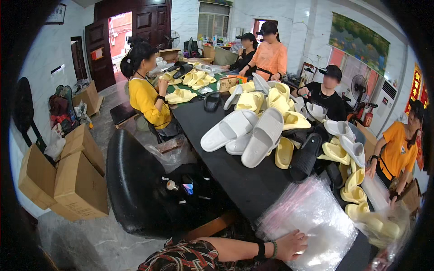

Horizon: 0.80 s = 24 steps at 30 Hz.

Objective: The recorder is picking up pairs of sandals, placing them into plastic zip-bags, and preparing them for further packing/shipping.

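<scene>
My left sleeve (185, 258): dark, near-black cloth, printed all over with curving bands and strokes in red and pale cream. The cut is loose, with folds across the fabric; the sleeve ends near the elbow. My forearm (233, 249) is bare from its edge to the wrist. Two items are worn at the wrist, side by side. First, toward the elbow, a black band (260, 250), broad, plain and dark throughout. Second, closer to the hand, a thin greenish bracelet (274, 249), apparently beaded; its fine detail is too small to tell. My left hand (290, 246) is ungloved.
</scene>
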{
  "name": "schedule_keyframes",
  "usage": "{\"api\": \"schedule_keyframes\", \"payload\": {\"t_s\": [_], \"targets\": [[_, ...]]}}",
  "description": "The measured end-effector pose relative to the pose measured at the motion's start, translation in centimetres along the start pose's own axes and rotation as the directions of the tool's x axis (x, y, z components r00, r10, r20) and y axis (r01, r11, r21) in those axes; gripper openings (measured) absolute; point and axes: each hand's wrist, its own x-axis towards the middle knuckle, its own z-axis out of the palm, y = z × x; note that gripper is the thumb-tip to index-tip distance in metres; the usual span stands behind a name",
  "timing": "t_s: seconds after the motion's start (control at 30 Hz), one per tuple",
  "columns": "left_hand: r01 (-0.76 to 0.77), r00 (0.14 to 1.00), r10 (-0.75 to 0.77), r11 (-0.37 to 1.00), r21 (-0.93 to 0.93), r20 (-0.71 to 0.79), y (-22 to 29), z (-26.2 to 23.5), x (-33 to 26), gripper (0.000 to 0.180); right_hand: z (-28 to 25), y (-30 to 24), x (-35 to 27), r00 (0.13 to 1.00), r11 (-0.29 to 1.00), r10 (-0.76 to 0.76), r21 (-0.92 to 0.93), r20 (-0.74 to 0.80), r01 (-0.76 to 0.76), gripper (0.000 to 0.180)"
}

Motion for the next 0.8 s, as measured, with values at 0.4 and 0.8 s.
{"api": "schedule_keyframes", "payload": {"t_s": [0.4, 0.8], "targets": [[0.116, 0.99, -0.094, 0.967, -0.228, 0.106, -2.6, 3.5, -1.1, 0.055, -3.8, 10.1, -13.6, 0.342, 0.349, 0.928, -0.019, 0.151, -0.937, 0.026], [0.042, 0.998, -0.031, 0.968, -0.249, 0.049, -0.4, 0.4, -3.0, 0.046, 0.9, 12.3, -14.8, 0.066, 0.225, 0.72, -0.142, 0.691, -0.964, 0.048]]}}
